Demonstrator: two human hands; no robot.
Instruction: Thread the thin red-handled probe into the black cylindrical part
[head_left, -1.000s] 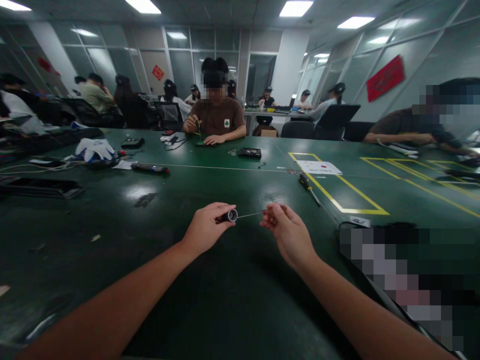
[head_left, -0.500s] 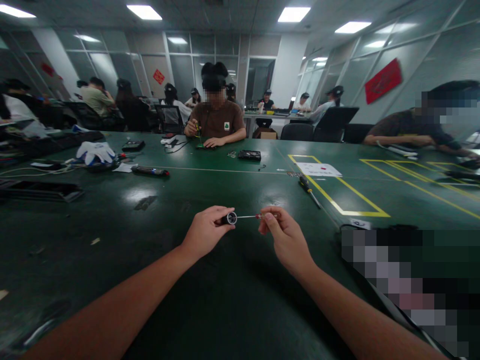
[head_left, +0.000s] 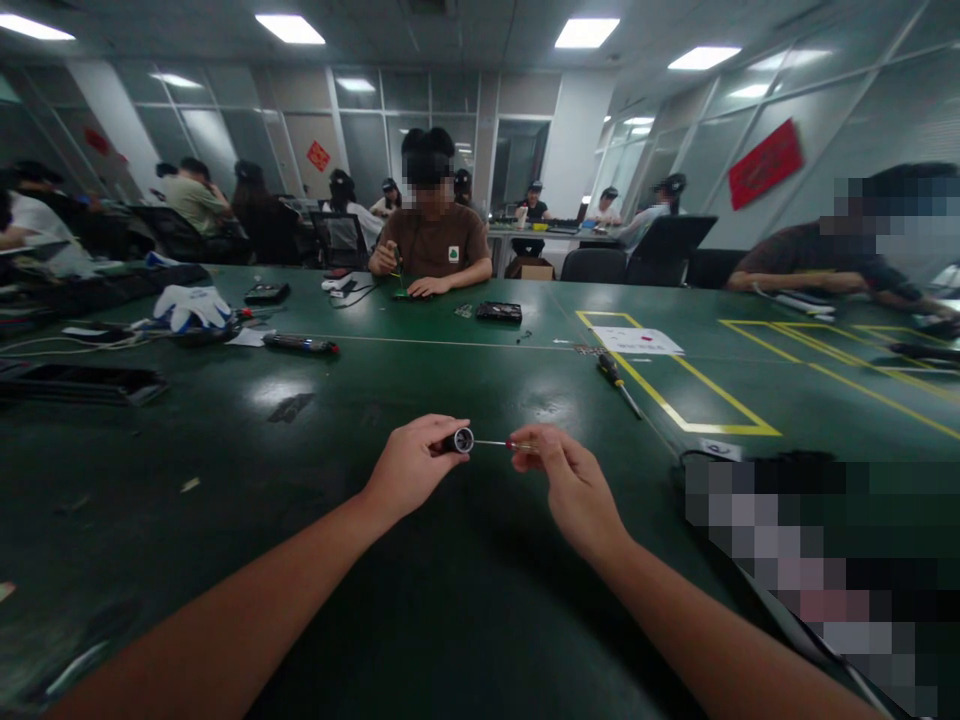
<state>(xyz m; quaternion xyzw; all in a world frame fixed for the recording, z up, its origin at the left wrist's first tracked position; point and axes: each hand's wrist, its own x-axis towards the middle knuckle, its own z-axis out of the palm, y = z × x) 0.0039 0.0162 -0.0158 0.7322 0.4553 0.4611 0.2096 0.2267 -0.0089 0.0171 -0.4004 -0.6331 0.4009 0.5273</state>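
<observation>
My left hand (head_left: 416, 460) is closed around a short black cylinder (head_left: 462, 439) with a pale ring at its open end, which faces me. Its exact kind I cannot make out. Between the fingers of my right hand (head_left: 574, 480) is the handle of a slim screwdriver (head_left: 512, 445), clear with a red collar. The thin metal shaft points left and its tip reaches the cylinder's rim; whether the tip is inside or just beside it, I cannot tell. Both hands are held over the green table (head_left: 420, 620).
A yellow-and-black screwdriver (head_left: 619, 384) lies beyond my right hand, near yellow tape (head_left: 720, 408) and a white sheet (head_left: 637, 340). White gloves (head_left: 193, 307), a dark pen-like tool (head_left: 301, 344) and a black case (head_left: 499, 312) lie farther off. A co-worker (head_left: 431, 240) sits opposite.
The fingers of my right hand have shifted on the screwdriver's handle, and its red collar sits slightly lower and nearer the cylinder. My left hand stays almost still.
</observation>
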